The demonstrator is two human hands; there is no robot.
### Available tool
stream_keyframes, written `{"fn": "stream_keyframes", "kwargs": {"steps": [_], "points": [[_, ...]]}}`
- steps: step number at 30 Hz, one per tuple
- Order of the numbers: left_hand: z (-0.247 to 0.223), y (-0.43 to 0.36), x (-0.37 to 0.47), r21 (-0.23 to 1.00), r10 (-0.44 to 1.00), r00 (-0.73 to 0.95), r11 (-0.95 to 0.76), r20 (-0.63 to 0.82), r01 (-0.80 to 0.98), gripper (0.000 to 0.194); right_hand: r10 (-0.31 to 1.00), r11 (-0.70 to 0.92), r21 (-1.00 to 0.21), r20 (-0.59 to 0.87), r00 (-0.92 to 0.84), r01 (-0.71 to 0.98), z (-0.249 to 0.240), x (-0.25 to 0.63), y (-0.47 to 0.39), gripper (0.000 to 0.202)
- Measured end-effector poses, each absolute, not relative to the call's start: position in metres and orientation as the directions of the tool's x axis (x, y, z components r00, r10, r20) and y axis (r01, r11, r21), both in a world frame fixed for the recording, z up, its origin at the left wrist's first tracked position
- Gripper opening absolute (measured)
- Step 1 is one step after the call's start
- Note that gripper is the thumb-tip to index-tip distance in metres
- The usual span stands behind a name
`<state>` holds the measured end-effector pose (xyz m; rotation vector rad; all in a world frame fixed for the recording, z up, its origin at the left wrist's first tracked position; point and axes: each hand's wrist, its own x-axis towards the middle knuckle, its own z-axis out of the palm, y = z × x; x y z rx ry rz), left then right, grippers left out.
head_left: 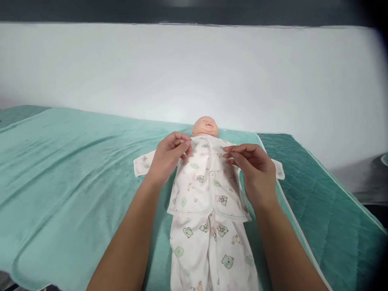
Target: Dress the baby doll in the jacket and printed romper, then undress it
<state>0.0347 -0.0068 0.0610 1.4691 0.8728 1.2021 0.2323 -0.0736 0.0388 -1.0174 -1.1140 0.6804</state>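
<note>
A baby doll (pixel 205 126) lies on its back, dressed in a white patterned jacket (pixel 197 190) and matching trousers (pixel 194 250). The jacket is closed down the front, and its sleeves stretch out to both sides. Above the left side of the jacket's chest is my left hand (pixel 171 155), its thumb near the curled fingers and nothing visible between them. Over the right side of the chest hovers my right hand (pixel 254 165), fingers bent and thumb close to them. Whether either hand pinches any cloth is too small to tell.
A light green blanket (pixel 75 169) spreads under the doll, wrinkled at the left. Darker quilted fabric (pixel 318 194) lies at the right. Behind stands a white wall (pixel 182 72), with a dark band along the top.
</note>
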Motion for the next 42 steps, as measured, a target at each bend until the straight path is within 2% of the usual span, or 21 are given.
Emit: {"fn": "stream_keyframes", "kwargs": {"steps": [4,7,12,17,25,30,34,37,42], "points": [[0.06,-0.009,0.037,0.96,0.918,0.292,-0.279,0.269,-0.007,0.013,0.824,0.436,-0.866,0.494,0.278,0.246,0.032,0.23,-0.07,0.013],[0.061,-0.013,0.039,0.933,0.877,0.402,-0.338,0.264,0.125,0.012,0.834,0.408,-0.853,0.493,0.247,0.325,0.029,0.229,-0.069,0.017],[0.065,-0.018,0.038,0.86,0.803,0.56,-0.419,0.203,0.29,0.019,0.887,0.327,-0.871,0.417,0.2,0.368,0.027,0.228,-0.068,0.024],[0.068,-0.02,0.037,0.841,0.761,0.61,-0.465,0.22,0.277,0.025,0.905,0.311,-0.879,0.39,0.17,0.36,0.028,0.225,-0.068,0.025],[0.066,-0.019,0.04,0.815,0.77,0.579,-0.501,0.267,0.29,0.023,0.925,0.293,-0.894,0.355,0.136,0.34,0.027,0.227,-0.068,0.032],[0.056,-0.014,0.046,0.724,0.755,0.488,-0.618,0.437,0.307,0.027,0.931,0.286,-0.898,0.343,0.124,0.336,0.025,0.228,-0.068,0.033],[0.049,-0.012,0.053,0.598,0.672,0.493,-0.732,0.553,0.326,0.027,0.925,0.312,-0.883,0.367,0.102,0.351,0.024,0.228,-0.066,0.035],[0.046,-0.011,0.055,0.54,0.622,0.533,-0.776,0.574,0.325,0.025,0.915,0.335,-0.868,0.393,0.095,0.366,0.023,0.228,-0.065,0.037],[0.042,-0.009,0.053,0.536,0.643,0.503,-0.764,0.578,0.36,0.024,0.909,0.34,-0.862,0.403,0.102,0.375,0.023,0.227,-0.065,0.029]]}}
